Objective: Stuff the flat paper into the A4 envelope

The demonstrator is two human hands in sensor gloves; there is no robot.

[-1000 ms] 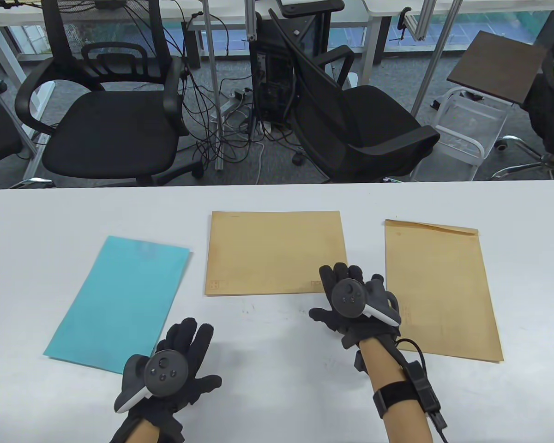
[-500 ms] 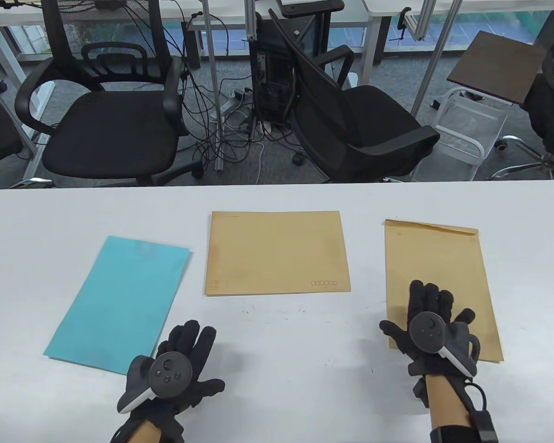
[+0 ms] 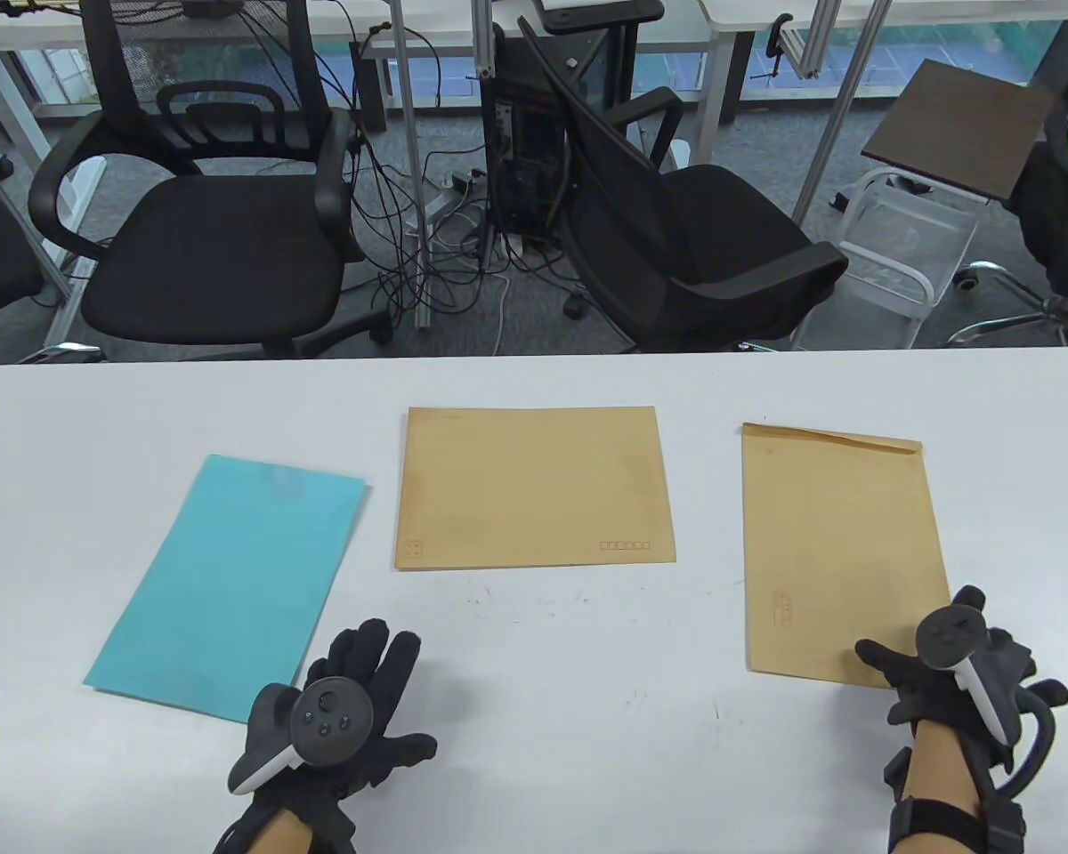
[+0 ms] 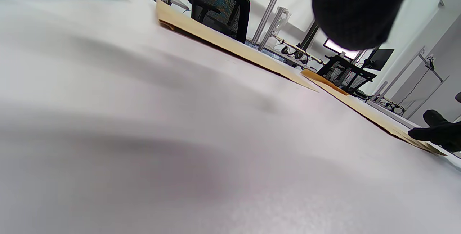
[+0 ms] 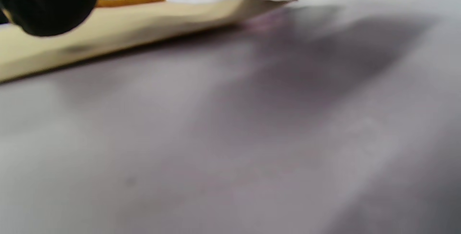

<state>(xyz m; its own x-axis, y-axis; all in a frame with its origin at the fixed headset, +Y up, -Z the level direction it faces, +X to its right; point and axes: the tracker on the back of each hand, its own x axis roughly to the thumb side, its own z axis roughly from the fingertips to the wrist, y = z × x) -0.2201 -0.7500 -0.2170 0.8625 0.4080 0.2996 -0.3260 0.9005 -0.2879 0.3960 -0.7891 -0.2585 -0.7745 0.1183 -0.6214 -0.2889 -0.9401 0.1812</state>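
Movement is all on the right side: the right hand (image 3: pixel 961 680) has swept from the middle envelope (image 3: pixel 534 487) across to the near right corner of the right envelope (image 3: pixel 845 556), where it now sits with its thumb lying on the paper. Whether its other fingers pinch the corner or only rest beside it I cannot tell; the right wrist view shows that edge lifted slightly off the worktop (image 3: pixel 570 712). I judge this the start of picking up that envelope, whose flap end faces away.

The left hand (image 3: pixel 338 712) has barely shifted, fingers spread and relaxed, empty, just beside the near corner of the blue paper (image 3: pixel 227 583), which lies flat and untouched, well apart from the right envelope. The middle envelope lies between them, so the sheet must cross over it. Office chairs (image 3: pixel 214 240) stand beyond the worktop, clear of the work.
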